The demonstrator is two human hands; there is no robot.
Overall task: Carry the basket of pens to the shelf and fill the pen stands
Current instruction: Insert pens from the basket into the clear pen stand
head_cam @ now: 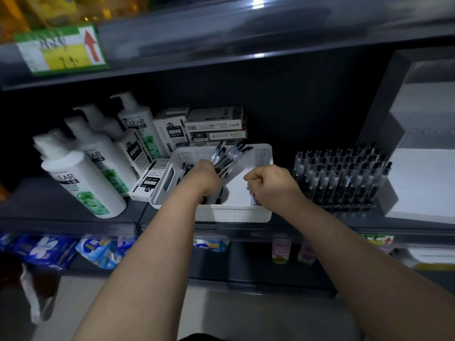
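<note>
A white perforated basket (261,153) stands on the dark shelf (73,205) in the middle of the view. My left hand (203,177) is inside it and grips a bundle of black pens (225,156) that fan up and away. A few more pens lie on the basket floor. My right hand (269,185) is curled over the basket's right side and pinches a pen (253,199) whose end shows below the fingers. To the right of the basket stands the pen stand (344,175), packed with several rows of upright black pens.
White shampoo pump bottles (81,173) lean at the left of the shelf. Pen boxes (214,126) are stacked behind the basket and one box (150,180) lies at its left. A white block (423,183) stands right of the pen stand. An upper shelf (246,45) overhangs.
</note>
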